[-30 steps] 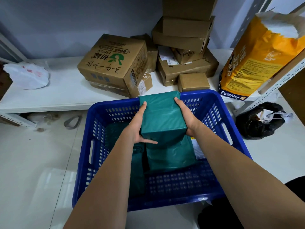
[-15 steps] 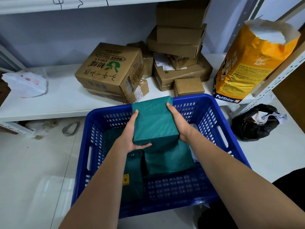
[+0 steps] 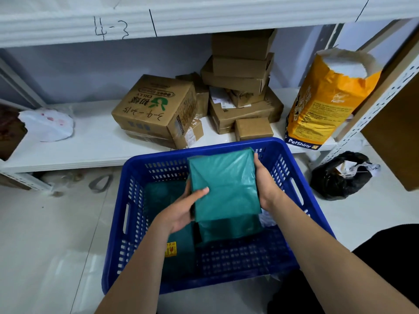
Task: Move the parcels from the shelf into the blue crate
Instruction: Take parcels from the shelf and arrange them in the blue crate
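A green plastic-wrapped parcel (image 3: 226,184) is held over the blue crate (image 3: 301,214) on the floor. My left hand (image 3: 183,211) grips its near left corner, thumb on top. My right hand (image 3: 265,189) grips its right edge. Other green parcels (image 3: 229,230) lie on the crate's bottom, one with a yellow sticker (image 3: 170,249). Behind the crate, on the low white shelf (image 3: 95,146), lie a large printed carton (image 3: 156,109), a small brown box (image 3: 254,128) and a stack of brown boxes (image 3: 242,71).
An open orange PetShiny bag (image 3: 326,103) stands on the shelf's right end beside a perforated upright (image 3: 374,109). A white plastic bag (image 3: 48,124) lies at the shelf's left. A black rubbish bag (image 3: 340,175) sits on the tiled floor right of the crate.
The camera has tilted up, showing the upper shelf edge. The green parcel has stayed between both hands over the crate, and my left thumb has shifted onto its top.
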`<state>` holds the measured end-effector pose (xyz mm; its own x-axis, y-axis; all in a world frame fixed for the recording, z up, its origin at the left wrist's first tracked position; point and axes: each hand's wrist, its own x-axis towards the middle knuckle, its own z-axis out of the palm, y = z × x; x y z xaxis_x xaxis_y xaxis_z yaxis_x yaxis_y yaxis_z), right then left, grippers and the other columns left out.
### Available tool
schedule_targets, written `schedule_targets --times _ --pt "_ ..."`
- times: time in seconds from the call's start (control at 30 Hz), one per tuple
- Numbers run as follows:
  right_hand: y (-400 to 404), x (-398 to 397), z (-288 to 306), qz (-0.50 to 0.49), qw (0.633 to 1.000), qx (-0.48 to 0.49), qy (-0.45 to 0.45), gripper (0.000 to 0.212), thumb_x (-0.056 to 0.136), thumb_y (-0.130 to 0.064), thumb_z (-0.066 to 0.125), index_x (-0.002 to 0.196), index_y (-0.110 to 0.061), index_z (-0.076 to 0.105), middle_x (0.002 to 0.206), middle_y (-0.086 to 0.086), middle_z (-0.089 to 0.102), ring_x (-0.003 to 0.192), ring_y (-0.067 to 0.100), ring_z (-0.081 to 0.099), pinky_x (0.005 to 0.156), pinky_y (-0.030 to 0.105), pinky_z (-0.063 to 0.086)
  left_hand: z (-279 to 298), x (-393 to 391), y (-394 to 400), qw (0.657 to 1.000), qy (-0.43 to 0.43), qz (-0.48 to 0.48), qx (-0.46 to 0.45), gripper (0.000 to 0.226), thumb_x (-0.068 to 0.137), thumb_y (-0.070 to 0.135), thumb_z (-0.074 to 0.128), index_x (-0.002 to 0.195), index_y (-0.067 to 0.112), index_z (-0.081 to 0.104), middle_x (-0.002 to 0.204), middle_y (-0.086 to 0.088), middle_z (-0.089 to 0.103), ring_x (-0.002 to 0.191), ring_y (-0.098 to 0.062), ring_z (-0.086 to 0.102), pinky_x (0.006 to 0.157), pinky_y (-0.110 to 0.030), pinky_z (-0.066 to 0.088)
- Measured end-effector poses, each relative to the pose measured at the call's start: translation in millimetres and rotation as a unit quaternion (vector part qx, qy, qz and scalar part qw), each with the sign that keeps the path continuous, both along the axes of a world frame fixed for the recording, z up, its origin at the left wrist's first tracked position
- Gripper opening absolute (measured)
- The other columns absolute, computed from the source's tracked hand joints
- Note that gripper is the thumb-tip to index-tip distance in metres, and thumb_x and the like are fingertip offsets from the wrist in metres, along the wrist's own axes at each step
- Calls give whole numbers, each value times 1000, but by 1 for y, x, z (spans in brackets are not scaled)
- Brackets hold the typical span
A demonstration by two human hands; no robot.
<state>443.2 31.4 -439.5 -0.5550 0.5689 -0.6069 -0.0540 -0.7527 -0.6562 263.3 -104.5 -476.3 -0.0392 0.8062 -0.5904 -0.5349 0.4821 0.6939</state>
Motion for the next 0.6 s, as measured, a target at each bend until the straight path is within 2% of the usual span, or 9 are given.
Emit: schedule_targets --times 0.1,0.17,0.23,0.3,0.37,0.47,0.53,0.6 --pt "-13 1 -3 -15 999 -2 -37 80 87 -79 30 129 -17 61 123 18 66 116 38 61 101 54 46 -5 7 -10 1000 -23 6 -7 67 82 37 71 141 45 40 133 0 62 120 -28 61 90 -54 53" --pt "-18 -9 -22 -32 994 26 -99 92 70 -89 46 139 -29 47 130 15 62 116 37 61 100 58 46 -6 9 -17 999 -29 40 -21 53 86 39 65 136 31 50 125 -3 67 113 -28 65 88 -54 54" --pt "-24 -24 -41 -48 982 84 -160 98 59 -96 43 140 -41 35 142 8 51 125 30 54 107 54 40 -9 7 -23 994 -39 95 -47 44 86 40 63 126 21 59 114 -6 73 105 -28 67 86 -53 54" --pt "-50 -44 -14 -28 945 200 -259 84 76 -86 30 146 -41 26 156 5 32 141 27 34 118 50 22 -18 -2 -30 985 -56 155 -55 49 80 42 65 122 17 62 113 -10 73 106 -29 66 88 -52 52" --pt "-74 -59 -4 24 902 290 -319 68 94 -67 26 153 -36 13 162 3 14 149 26 15 120 49 8 -27 -15 -36 977 -71 194 -49 50 80 43 65 122 17 63 115 -11 71 108 -30 64 89 -50 51" --pt "-93 -69 -21 55 874 348 -336 67 95 -64 29 153 -40 5 163 1 5 150 23 4 120 48 3 -45 -41 -40 972 -72 217 -60 46 79 42 65 118 17 64 108 -13 73 102 -30 65 80 -46 52" --pt "-99 -68 -36 61 869 368 -325 69 93 -66 32 151 -45 2 162 -3 0 149 20 0 121 46 2 -54 -53 -36 974 -72 208 -61 47 77 41 65 117 16 64 109 -14 73 101 -31 65 82 -47 52" --pt "-100 -66 -48 66 868 381 -312 71 91 -67 36 150 -48 -1 161 -8 -4 149 18 -3 121 47 1 -66 -62 -26 977 -69 191 -68 44 84 42 63 120 16 64 110 -14 73 102 -30 65 87 -47 51"
